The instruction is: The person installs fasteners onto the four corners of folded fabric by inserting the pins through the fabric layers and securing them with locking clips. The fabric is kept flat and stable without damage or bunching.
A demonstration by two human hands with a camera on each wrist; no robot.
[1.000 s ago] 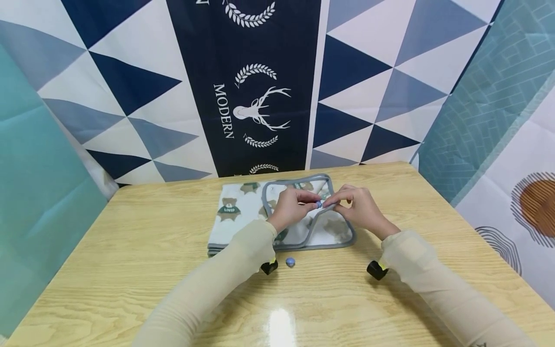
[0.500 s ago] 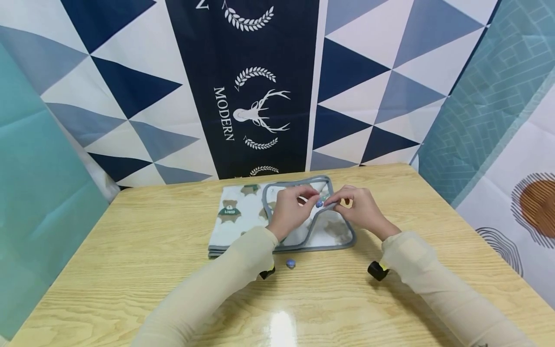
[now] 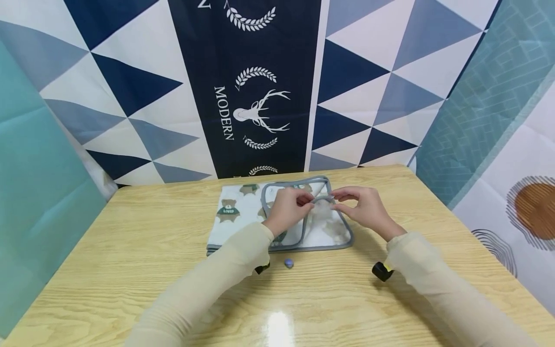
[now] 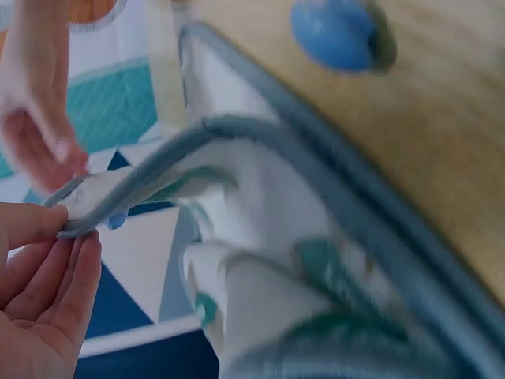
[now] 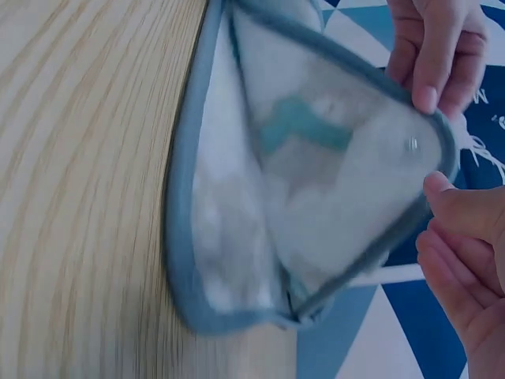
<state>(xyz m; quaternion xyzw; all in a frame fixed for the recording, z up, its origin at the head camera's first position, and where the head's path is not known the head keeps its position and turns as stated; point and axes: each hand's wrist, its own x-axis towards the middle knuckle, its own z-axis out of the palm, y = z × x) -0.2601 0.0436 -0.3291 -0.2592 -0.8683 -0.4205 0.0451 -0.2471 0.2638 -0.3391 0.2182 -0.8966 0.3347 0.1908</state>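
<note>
A folded white blanket (image 3: 234, 226) with bear prints and grey-blue edging lies at the back of the table. My left hand (image 3: 288, 207) pinches the edging of its raised flap, as the left wrist view shows. My right hand (image 3: 362, 205) is at the tip of that flap, thumb and fingers parted, with nothing between them. A tiny pin tip (image 5: 412, 144) pokes through the flap near its corner. Under the flap a bit of a blue knob (image 4: 117, 219) shows beside the left fingertips; the rest is hidden. Another rounded blue clip (image 3: 288, 263) lies in front of the blanket.
The wooden table (image 3: 130, 270) ends at a patterned curtain (image 3: 269, 111) close behind the blanket. A teal cloth (image 3: 43, 193) hangs on the left. Each wrist carries a small black camera, such as the right one (image 3: 382, 271).
My left hand has let go of the blue knob and now pinches the edging. The flap has turned over, hiding the knob from above. My right fingers have come off the edging.
</note>
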